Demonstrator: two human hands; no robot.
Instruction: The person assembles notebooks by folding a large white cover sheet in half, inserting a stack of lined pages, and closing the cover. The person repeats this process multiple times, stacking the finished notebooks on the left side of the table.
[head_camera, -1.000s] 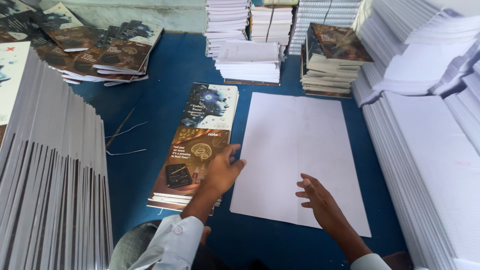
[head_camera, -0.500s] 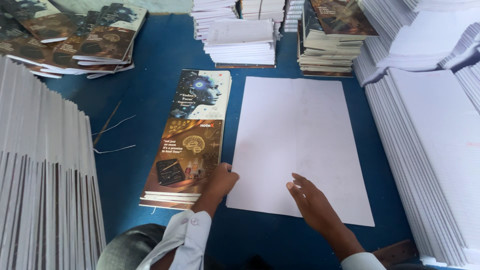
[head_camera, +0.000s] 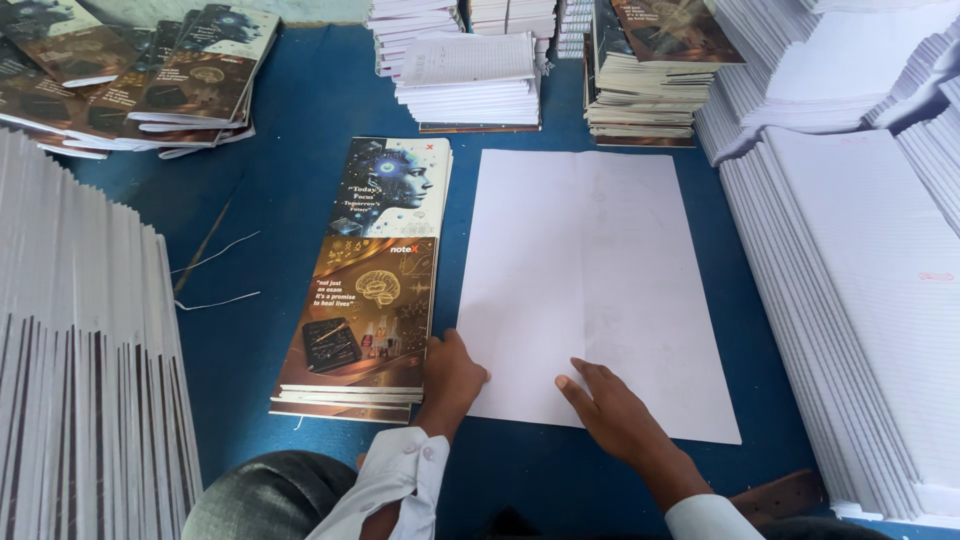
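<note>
Blue table bears a white sheet; right hand fingers flat, open, on its near edge.

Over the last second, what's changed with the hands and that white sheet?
The left hand slid off the stack of printed covers to the white sheet's near-left edge. The right hand stayed flat on the sheet's near edge. Sheet, cover stack and the surrounding paper piles did not move; nothing was picked up.
</note>
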